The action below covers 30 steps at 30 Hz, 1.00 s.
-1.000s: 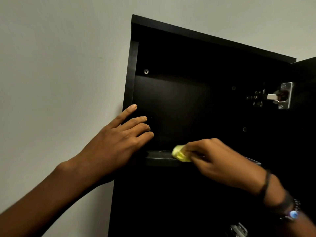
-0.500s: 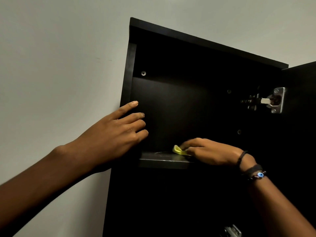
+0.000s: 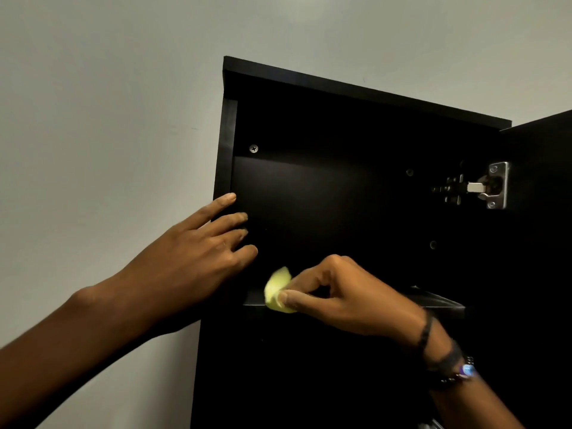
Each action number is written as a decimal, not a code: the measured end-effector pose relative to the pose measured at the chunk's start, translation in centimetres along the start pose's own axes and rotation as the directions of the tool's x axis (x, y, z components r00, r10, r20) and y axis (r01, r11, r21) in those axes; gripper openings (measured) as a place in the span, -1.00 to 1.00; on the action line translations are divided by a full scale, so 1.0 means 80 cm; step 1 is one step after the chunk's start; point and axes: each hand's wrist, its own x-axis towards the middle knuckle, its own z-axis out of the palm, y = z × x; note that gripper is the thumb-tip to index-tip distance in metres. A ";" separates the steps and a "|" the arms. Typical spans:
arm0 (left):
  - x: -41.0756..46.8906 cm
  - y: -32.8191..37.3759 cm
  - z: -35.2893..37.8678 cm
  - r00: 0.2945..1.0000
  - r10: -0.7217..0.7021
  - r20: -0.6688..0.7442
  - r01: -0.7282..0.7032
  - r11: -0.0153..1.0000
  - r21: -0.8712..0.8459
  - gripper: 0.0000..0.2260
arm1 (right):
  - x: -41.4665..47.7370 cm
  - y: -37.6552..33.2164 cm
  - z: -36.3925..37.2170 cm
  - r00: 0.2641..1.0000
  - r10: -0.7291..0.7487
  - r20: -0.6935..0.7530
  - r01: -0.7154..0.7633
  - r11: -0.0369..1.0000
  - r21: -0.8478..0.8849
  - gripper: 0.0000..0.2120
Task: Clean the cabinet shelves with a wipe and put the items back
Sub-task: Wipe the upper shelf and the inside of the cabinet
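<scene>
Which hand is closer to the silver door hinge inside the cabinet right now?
Right. The right hand, pinching the yellow wipe at the shelf edge, is below-left of the hinge; the left hand rests at the cabinet's far left side.

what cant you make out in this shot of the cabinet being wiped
Head view only:
- Small yellow wipe: motion-blurred, partly hidden by the right hand.
- Black shelf surface: seen edge-on, too dark to judge clean.
- Black cabinet below the shelf: in shadow, cut off by the bottom edge.
- Left hand: palm contact hidden.
</scene>
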 end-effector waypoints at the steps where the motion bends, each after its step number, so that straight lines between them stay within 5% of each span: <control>1: 0.001 0.002 0.001 1.000 0.006 0.008 -0.006 1.000 -0.003 -0.62 | -0.011 0.006 -0.010 0.998 0.056 -0.014 -0.056 0.998 0.029 -0.61; 4: 0.003 0.002 0.003 1.000 0.011 0.009 -0.011 1.000 -0.010 -0.61 | -0.040 0.028 -0.034 0.960 0.279 0.002 -0.277 0.954 0.113 -0.57; 7: 0.002 0.003 0.010 1.000 0.011 0.019 -0.011 1.000 -0.003 -0.61 | -0.055 0.037 -0.038 0.958 0.283 -0.040 -0.280 0.957 0.080 -0.86; 9: 0.000 0.005 0.012 1.000 0.010 0.026 -0.010 1.000 -0.011 -0.61 | -0.054 0.034 -0.037 0.962 0.268 -0.053 -0.267 0.963 0.030 -0.87; 13: -0.004 0.010 0.008 0.999 0.013 0.034 -0.012 1.000 -0.024 -0.62 | -0.032 0.017 -0.020 0.985 0.165 -0.042 -0.166 0.985 -0.036 -0.68; 17: -0.003 0.009 0.004 0.998 0.018 0.053 -0.016 0.999 -0.037 -0.62 | 0.009 -0.008 0.036 0.996 -0.091 -0.006 0.089 0.985 -0.147 -0.78; 21: 0.007 0.012 0.003 0.997 0.022 0.073 -0.014 0.993 -0.114 -0.62 | 0.027 -0.022 0.053 0.991 -0.116 0.072 0.127 0.977 -0.171 -0.87; 26: 0.025 0.035 0.005 0.997 0.012 0.082 0.011 0.961 -0.277 -0.62 | -0.018 -0.007 0.020 0.999 0.033 0.011 -0.028 0.959 -0.282 -0.77; 30: 0.044 0.058 0.012 0.994 0.034 0.105 0.016 0.899 -0.438 -0.56 | -0.093 0.027 -0.035 0.902 0.397 -0.167 -0.429 0.796 -0.426 -0.71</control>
